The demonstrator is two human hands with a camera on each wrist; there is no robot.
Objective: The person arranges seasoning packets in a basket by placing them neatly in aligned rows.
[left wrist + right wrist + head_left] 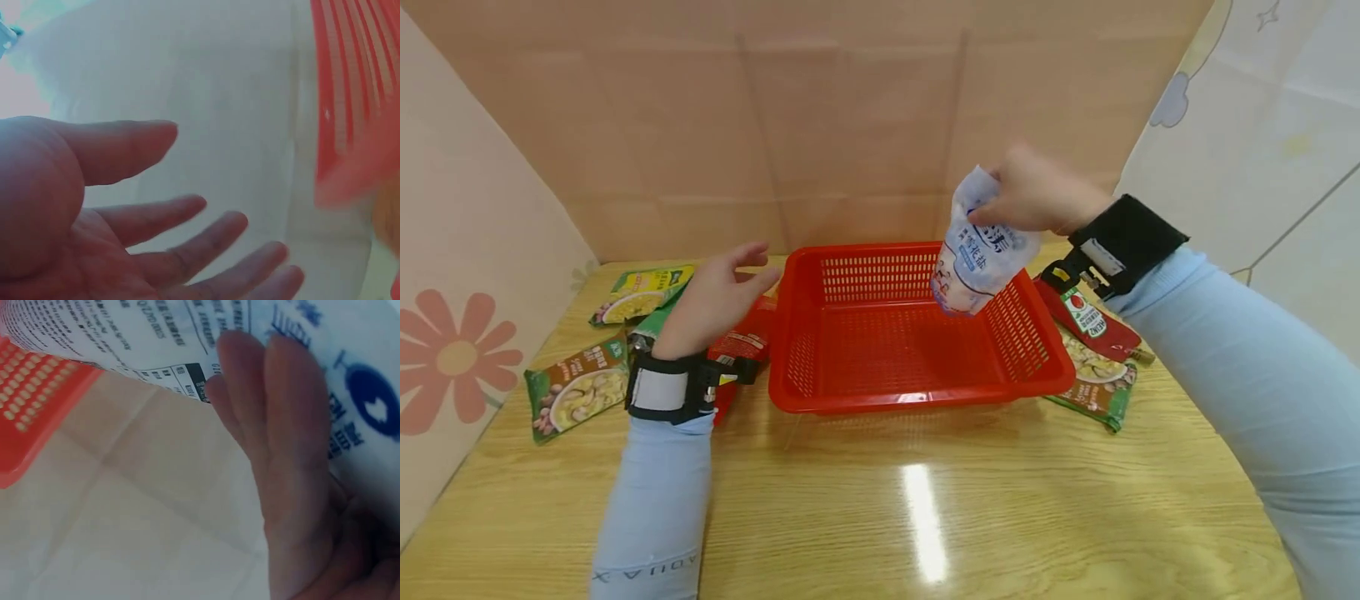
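My right hand (1037, 190) grips the top of a white and blue bag of salt (976, 258), which hangs tilted over the right part of a red plastic basket (880, 398). In the right wrist view, fingers (294, 425) lie against the printed back of the salt bag (169, 337). Left of the basket, my left hand (713, 298) hovers over several food packets with its fingers apart and nothing held. The left wrist view has the left hand (156, 250) with thumb and fingers spread, the basket's slotted wall (340, 81) beside it.
To the left lie a yellow packet (643, 293), a brown and green packet (582, 387) and a red packet (745, 342), partly behind my left arm. Right of the basket, a red Heinz pouch (1093, 325) lies over another brown and green packet (1097, 392). Paper-covered walls (850, 125) surround the wooden table (820, 517).
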